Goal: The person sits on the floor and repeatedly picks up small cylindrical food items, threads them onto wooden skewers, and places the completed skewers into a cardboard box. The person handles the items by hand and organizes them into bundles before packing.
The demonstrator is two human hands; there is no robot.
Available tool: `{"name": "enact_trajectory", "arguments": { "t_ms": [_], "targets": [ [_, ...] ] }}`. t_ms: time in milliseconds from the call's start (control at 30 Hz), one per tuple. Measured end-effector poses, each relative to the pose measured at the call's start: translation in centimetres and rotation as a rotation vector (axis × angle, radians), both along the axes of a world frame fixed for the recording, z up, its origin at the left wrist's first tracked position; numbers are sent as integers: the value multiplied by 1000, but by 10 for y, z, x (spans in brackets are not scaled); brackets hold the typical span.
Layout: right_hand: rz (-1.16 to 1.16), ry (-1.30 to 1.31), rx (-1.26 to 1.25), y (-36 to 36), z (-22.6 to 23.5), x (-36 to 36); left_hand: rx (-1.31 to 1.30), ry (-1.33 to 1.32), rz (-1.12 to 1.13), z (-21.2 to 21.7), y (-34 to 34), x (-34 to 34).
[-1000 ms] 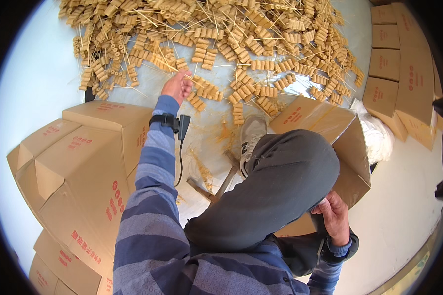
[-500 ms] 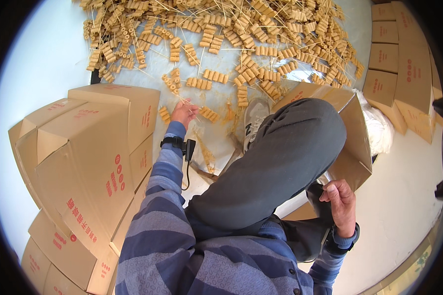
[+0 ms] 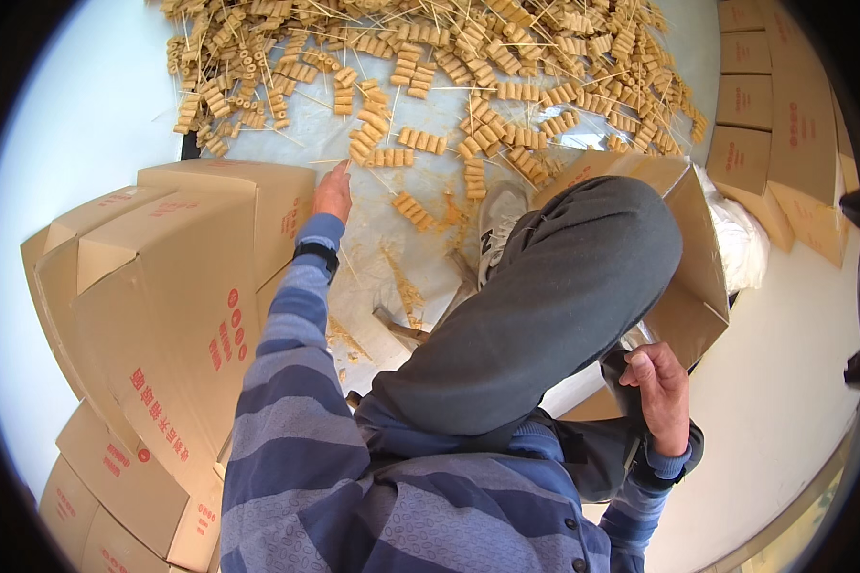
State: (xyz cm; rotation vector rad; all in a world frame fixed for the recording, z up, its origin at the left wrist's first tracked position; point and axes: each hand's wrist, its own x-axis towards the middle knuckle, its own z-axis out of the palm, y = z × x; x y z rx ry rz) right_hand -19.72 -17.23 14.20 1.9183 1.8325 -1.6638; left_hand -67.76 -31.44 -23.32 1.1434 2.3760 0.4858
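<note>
My left hand (image 3: pixel 333 191) reaches forward over the pale sheet (image 3: pixel 392 258), its fingers held together at the near edge of the heap of tan food skewers (image 3: pixel 449 86). Whether it grips a thin stick I cannot tell. My right hand (image 3: pixel 661 387) is curled around the lower edge of an open cardboard box (image 3: pixel 698 277) beside my raised grey-trousered knee (image 3: pixel 554 296). A dark watch sits on my left wrist (image 3: pixel 315 252). A few loose skewers (image 3: pixel 413 208) lie just right of the left hand.
Stacked cardboard boxes with red print (image 3: pixel 162 315) stand close on my left. More flat boxes (image 3: pixel 774 115) line the right side. White plastic bag (image 3: pixel 736 239) bulges behind the open box. My grey shoe (image 3: pixel 497 220) rests on the sheet, with crumbs around it.
My left hand has drawn back from the skewer heap toward the boxes on my left. The view has tipped down. My right hand has stayed at the open box.
</note>
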Motion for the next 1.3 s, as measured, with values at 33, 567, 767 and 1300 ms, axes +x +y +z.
{"name": "enact_trajectory", "arguments": {
  "t_ms": [33,567,767,1300],
  "targets": [
    [1,-17,6,-1,0,3,-66,-4,-38,-8,3,-4],
    [2,-51,-96,19,-10,-20,-483,530,-294,-25,66,-6],
    [36,35,-55,17,6,-35,-441,466,-360,-16,52,-15],
    [-122,610,-182,-20,26,-173,300,-1525,96,231,31,65]
  ]
}}
